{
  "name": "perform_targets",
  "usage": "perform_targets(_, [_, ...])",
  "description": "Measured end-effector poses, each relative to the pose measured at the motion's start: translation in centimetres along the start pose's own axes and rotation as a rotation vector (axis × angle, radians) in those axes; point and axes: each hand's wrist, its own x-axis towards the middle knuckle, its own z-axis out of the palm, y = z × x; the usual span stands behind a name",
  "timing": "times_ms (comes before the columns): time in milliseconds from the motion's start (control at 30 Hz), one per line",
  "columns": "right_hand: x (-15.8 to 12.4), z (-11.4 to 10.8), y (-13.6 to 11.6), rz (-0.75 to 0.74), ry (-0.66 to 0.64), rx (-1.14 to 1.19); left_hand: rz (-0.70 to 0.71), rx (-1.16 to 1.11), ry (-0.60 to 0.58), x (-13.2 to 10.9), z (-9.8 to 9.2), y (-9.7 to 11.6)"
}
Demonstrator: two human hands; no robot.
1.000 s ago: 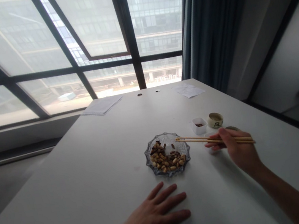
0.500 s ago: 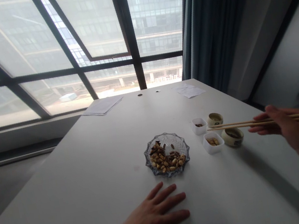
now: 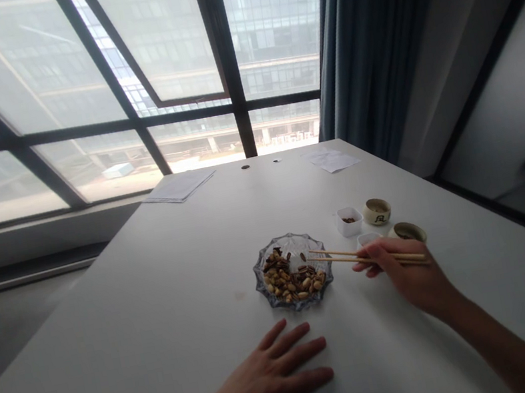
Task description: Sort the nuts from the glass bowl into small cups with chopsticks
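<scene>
A scalloped glass dish [image 3: 262,271] holding mixed nuts and dark seeds sits mid-table. My right hand [image 3: 408,276] grips a pair of wooden chopsticks [image 3: 359,255], whose tips reach over the dish's right side just above the nuts. Behind this hand are a small white square cup [image 3: 349,221] with dark seeds, a round ceramic cup [image 3: 377,211] and a second round cup [image 3: 410,232]; another white cup is mostly hidden by my fingers. My left hand [image 3: 274,377] lies flat on the table, fingers spread, a little in front of the dish.
The white table [image 3: 158,296] runs back to a large window. A stack of papers [image 3: 179,186] lies at the far left, a loose sheet [image 3: 332,159] at the far right. A dark curtain [image 3: 367,42] hangs at the right.
My right hand swung right with the chopsticks, over the small cups, then came back left to the dish. My left hand has stayed flat in place.
</scene>
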Motion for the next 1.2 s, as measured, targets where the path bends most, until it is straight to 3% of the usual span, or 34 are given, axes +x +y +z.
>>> perform_targets(200, [0.1,1.8,2.4,0.009,0.001,-0.011,0.033,0.007,0.064,-0.2,0.1,-0.1])
perform_targets(567, [-0.4,3.3,2.9,-0.053,0.085,-0.085,0.021,0.023,0.025,-0.1,0.0,-0.1])
perform_targets(833, [-0.1,3.7,3.6,0.013,0.160,0.035,0.047,0.014,0.059,-0.1,0.1,-0.2])
perform_targets(1100, [-0.1,4.5,3.6,-0.037,0.291,0.074,0.021,0.025,0.024,-0.1,0.0,-0.2])
perform_targets(1200, [0.2,3.9,3.0,-0.055,0.336,0.102,0.027,0.014,0.039,-0.1,0.0,-0.1])
